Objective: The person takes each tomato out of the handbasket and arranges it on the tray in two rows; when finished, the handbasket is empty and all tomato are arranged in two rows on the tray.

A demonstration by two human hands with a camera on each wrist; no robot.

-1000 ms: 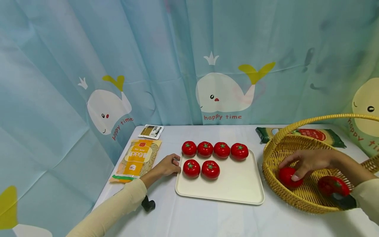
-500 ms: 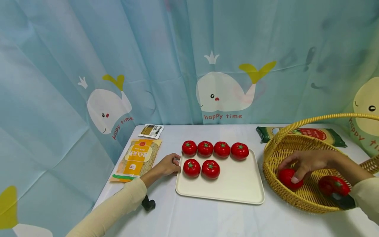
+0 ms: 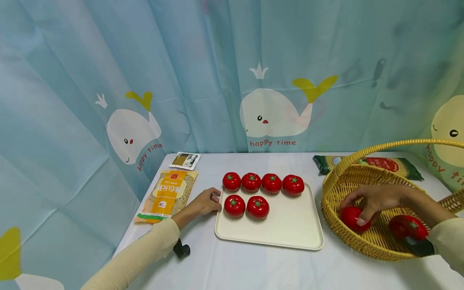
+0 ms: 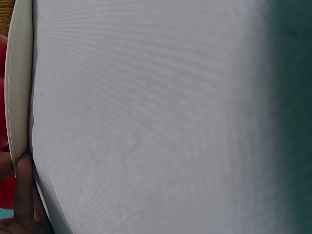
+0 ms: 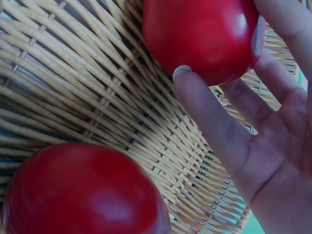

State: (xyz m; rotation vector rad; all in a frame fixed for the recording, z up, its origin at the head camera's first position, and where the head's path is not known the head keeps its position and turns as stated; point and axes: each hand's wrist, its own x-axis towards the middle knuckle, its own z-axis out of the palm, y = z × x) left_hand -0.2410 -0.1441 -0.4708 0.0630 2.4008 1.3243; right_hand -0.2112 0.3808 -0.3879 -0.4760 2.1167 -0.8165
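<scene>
My left hand [image 3: 206, 202] is at the left edge of a cream tray [image 3: 290, 225]; in the left wrist view the thumb and a finger [image 4: 23, 190] pinch its rim. Several glossy red tomatoes [image 3: 258, 207] stand on that tray, in a back row and a shorter front row. Inside a wicker basket [image 3: 377, 251] on the right, my right hand [image 3: 386, 198] grips another tomato [image 3: 351, 220] from above. The right wrist view has thumb and fingers around this tomato [image 5: 204, 39], beside the basket's woven wall. One more tomato [image 5: 87, 195] lies loose in the basket.
A noodle bag [image 3: 168, 195] and a small packet [image 3: 185, 161] lie at the table's left. Behind the basket is a green package [image 3: 409, 168]. The basket's tall handle [image 3: 398, 143] arches above the right hand. A whale-print curtain [image 3: 217, 80] closes off the back.
Almost nothing moves: the right hand and its tomato shift very slightly lower in the basket, while the left hand keeps its place at the tray.
</scene>
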